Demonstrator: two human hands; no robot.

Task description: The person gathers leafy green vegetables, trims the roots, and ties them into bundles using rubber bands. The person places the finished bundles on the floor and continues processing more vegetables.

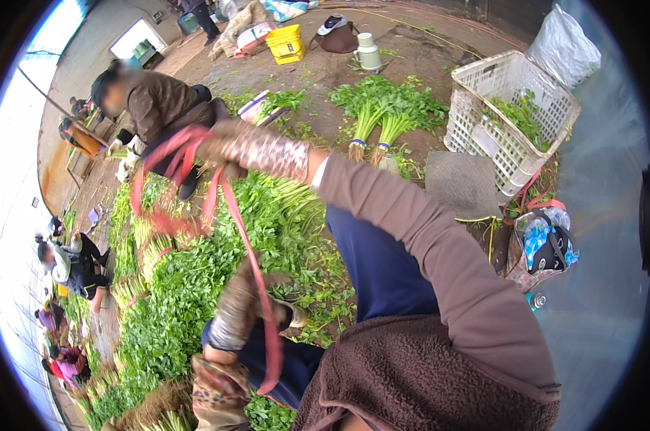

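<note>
My right hand (222,145), in a patterned glove, is raised at the upper left of my view and grips a bundle of red plastic straps (184,156). The straps are looped and blurred. One long strap (268,323) hangs from the bundle down past my left hand (249,288). That gloved hand is low over my knee, blurred, and whether it holds anything is unclear. Beneath and beyond both hands lies a long heap of leafy celery (179,291), with tied bundles (155,253) along its far side.
A co-worker (158,108) bends close beyond my right hand; others sit farther left. Two tied celery bunches (376,118), a white plastic crate (513,124), a dark mat (461,183), a bag (540,248), a flask (367,53) and a yellow bucket (285,44) stand around.
</note>
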